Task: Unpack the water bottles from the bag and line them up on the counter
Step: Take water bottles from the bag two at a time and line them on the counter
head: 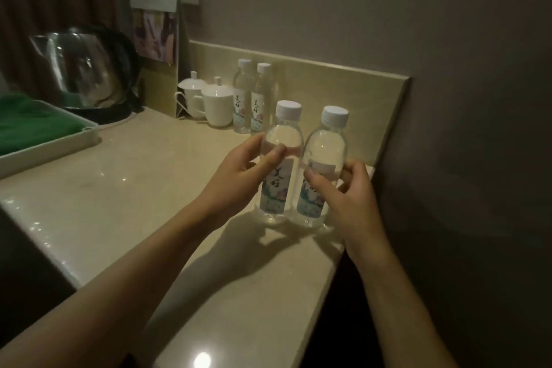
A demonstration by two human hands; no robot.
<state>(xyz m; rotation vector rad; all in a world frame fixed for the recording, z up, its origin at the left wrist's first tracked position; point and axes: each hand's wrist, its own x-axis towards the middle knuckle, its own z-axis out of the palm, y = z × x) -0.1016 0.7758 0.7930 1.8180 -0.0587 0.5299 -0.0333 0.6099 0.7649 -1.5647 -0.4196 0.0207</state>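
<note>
Both of my forearms reach in from the bottom of the frame toward the middle, where two water bottles stand upright and touching on the pale surface (125, 188). My left hand (236, 179) has its grip curled around the left bottle (279, 164), thumb across the front just above the label and fingers behind. My right hand (349, 197) grips the right bottle (324, 158) the same way, thumb pressed on the label, fingers wrapped round the far side. Both have white caps and pale printed labels, and their bases rest on the surface near its right edge, close to the dark wall. Farther back, just above centre, two more bottles (252, 98) stand side by side against the low backsplash. Just left of them sit two white lidded cups (207, 101). In the upper left are a glass kettle (83, 72) and a standing card (156, 48), and at the left edge a white tray (50, 143) holds something green.
</note>
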